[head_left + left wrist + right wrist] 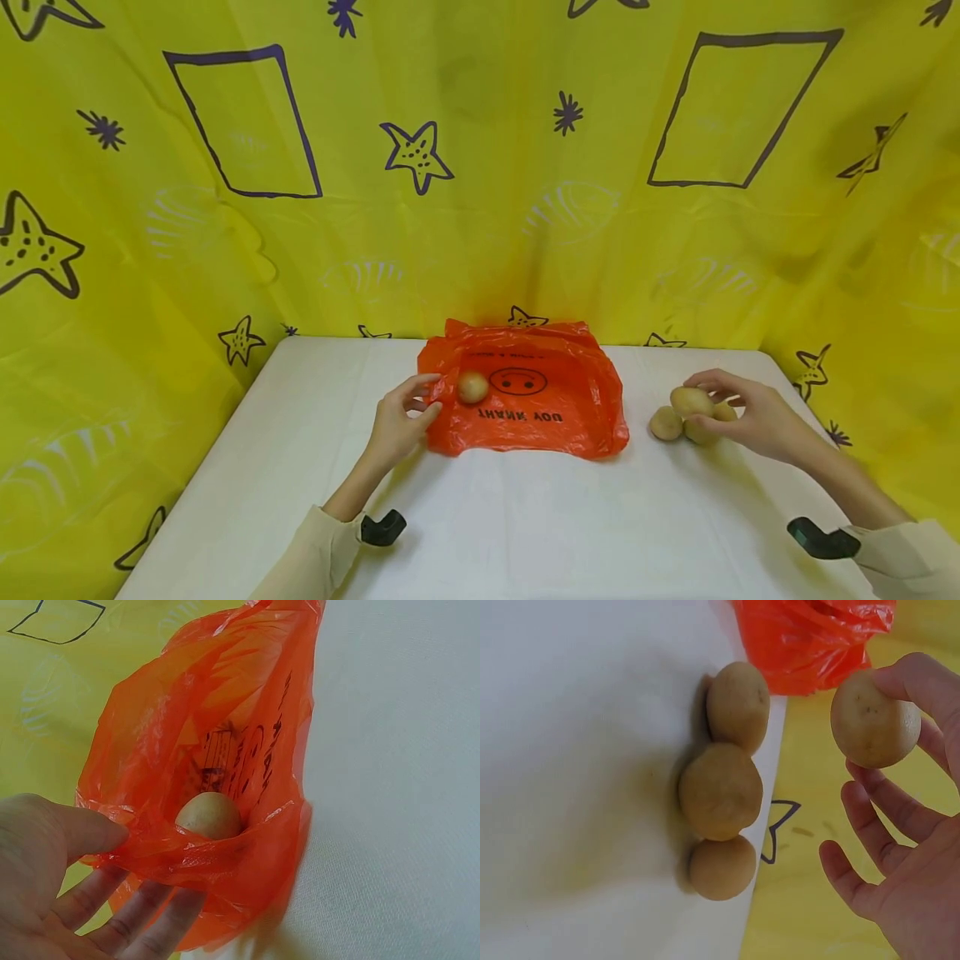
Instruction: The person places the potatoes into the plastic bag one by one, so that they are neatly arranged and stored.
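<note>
A red plastic bag [525, 429] with black print lies on the table, its mouth spread wide. My left hand [401, 421] pinches the bag's left rim, thumb on one side of the film and fingers behind it in the left wrist view. Inside the bag, near that rim, sits one potato [473, 387]. On the right, my right hand [757, 414] holds another potato [875, 718] between thumb and fingers, raised off the table. Below it three potatoes rest in a row on the table: one potato [738, 707], a middle potato [721, 792] and a smaller potato [722, 868].
The table [480, 525] has a white cover. Behind it and at both sides hangs a yellow curtain [480, 233] printed with stars and shells, meeting the table's far edge just beyond the bag. A black wrist device [823, 539] sits at the right cuff.
</note>
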Available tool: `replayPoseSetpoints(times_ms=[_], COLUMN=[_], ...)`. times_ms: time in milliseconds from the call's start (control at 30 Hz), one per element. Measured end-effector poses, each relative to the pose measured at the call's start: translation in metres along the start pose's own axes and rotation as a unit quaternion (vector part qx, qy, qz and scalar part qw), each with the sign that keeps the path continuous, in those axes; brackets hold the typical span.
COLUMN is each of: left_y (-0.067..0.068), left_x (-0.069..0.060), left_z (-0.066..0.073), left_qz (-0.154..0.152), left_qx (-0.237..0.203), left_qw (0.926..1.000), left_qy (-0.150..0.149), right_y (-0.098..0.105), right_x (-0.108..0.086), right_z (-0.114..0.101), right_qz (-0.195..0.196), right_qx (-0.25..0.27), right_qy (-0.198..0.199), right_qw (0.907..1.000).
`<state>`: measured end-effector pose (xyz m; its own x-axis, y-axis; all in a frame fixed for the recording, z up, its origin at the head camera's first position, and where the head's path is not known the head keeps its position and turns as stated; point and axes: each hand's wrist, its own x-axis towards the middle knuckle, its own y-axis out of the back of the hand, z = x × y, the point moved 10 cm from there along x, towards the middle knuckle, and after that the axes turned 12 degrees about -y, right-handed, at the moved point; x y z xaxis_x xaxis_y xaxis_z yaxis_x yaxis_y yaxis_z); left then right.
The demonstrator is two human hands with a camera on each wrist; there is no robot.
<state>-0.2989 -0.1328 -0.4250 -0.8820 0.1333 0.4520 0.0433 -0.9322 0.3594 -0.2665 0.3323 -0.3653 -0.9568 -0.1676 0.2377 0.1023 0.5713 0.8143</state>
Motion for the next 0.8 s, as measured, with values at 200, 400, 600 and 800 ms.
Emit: replayPoseSetpoints(times_ms=[200,400,600,800], left_y=[0.0,0.001,0.0,0.001], left_x=[0.0,0.0,0.001,0.0], left_z=[0.0,0.001,0.001,0.002], left_qz=[0.0,0.001,0.0,0.003], left_qx=[0.001,-0.002,0.0,0.003], left_qw=[1.0,1.0,1.0,1.0], left_qy=[0.0,-0.005,-0.008,-0.005], right_y=[-0.004,-0.006,-0.013,-0.019], right_x=[-0.006,-0.009,-0.013,-0.015], right_z=[-0.013,-0.028,-0.045,-0.057], right_qz=[0.004,0.003,-0.006,-0.013], right_qx=[0.003,0.021,0.037,0.056], right_qy=[0.013,0.027,0.047,0.058], right_qw=[0.9999,0.9994,0.9982,0.9967])
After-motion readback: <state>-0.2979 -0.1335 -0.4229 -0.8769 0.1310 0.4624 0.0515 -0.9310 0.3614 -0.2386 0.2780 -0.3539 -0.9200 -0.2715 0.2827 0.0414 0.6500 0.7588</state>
